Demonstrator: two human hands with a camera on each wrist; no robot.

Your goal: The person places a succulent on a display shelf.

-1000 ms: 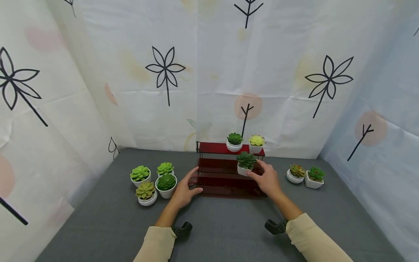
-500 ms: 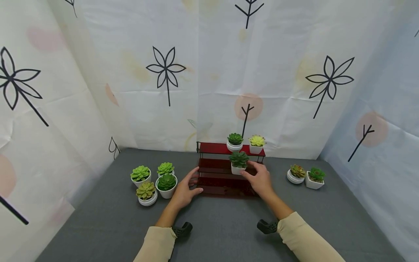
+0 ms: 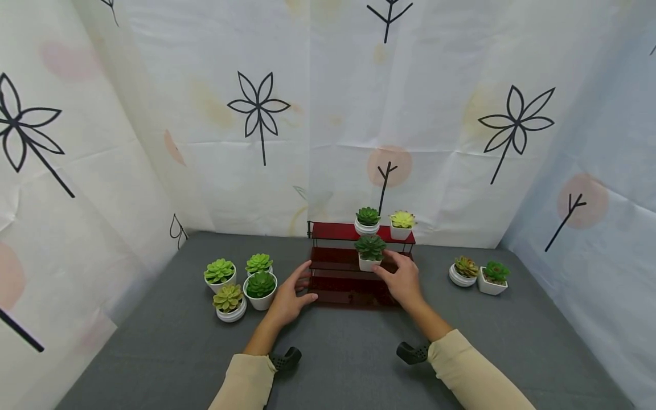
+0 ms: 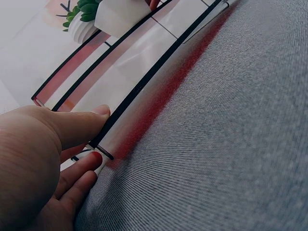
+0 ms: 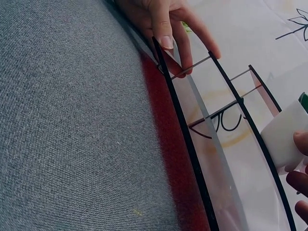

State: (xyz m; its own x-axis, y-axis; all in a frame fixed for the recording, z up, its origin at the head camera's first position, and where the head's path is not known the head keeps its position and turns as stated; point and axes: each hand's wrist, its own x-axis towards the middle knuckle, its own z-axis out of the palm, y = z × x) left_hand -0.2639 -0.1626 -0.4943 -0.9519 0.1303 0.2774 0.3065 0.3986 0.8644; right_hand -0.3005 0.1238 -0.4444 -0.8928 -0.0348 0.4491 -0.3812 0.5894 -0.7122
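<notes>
A tiered display shelf (image 3: 333, 258) with dark red see-through panels stands at the back of the table. My right hand (image 3: 405, 280) pinches the white pot (image 5: 283, 137) of a dark green artificial succulent (image 3: 370, 247) between thumb and fingers, at the middle tier; whether the pot bears on the panel I cannot tell. At the shelf's left end is my left hand (image 3: 287, 299), its thumb on the black front edge and its fingers behind, holding that end. On the top tier sit a green succulent in a ribbed round pot (image 3: 367, 222) and a yellow-green one in a square pot (image 3: 401, 225).
Several potted succulents (image 3: 229, 302) cluster on the grey cloth left of my left hand. Two more stand to the right, a reddish-green one (image 3: 463, 271) and a green one in a square pot (image 3: 493, 278). Patterned white fabric (image 3: 338, 114) hangs behind the shelf.
My right hand has carried the dark green succulent leftward along the middle tier, most of it in the first half second. The left hand has stayed at the shelf's end.
</notes>
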